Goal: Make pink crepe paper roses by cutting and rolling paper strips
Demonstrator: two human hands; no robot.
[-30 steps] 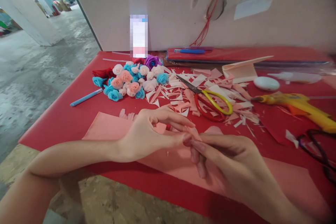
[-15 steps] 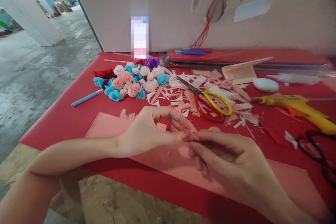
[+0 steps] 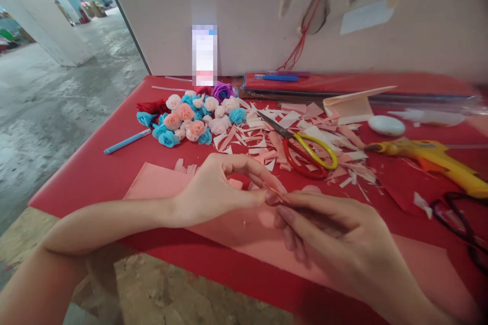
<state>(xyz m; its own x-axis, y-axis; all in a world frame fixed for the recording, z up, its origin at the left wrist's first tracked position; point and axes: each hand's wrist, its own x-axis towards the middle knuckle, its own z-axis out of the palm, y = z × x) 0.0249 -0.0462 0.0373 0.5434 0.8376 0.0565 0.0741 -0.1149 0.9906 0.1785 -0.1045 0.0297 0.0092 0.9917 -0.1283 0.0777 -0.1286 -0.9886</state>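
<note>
Between the fingertips of both hands is a small pink paper piece (image 3: 275,192), mostly covered by the fingers. My left hand (image 3: 223,188) pinches it from the left, thumb below and fingers curved over. From the right, my right hand (image 3: 335,236) holds the other edge between thumb and forefinger, its other fingers curled beneath. Under both hands lies a long pink paper sheet (image 3: 160,185) on the red tabletop (image 3: 110,183). Open scissors (image 3: 293,137) with one yellow and one red handle rest on paper scraps (image 3: 244,134) beyond the hands.
Several paper roses (image 3: 190,117) are heaped at the back left, near a blue pen (image 3: 127,141). A blurred-out phone (image 3: 205,56) leans on the white panel. To the right lie a yellow glue gun (image 3: 430,155), a white oval object (image 3: 386,125) and dark-handled scissors (image 3: 457,218).
The fingertips have shifted very slightly around the pink paper piece, which now shows more edge-on. Both hands stay in nearly the same place.
</note>
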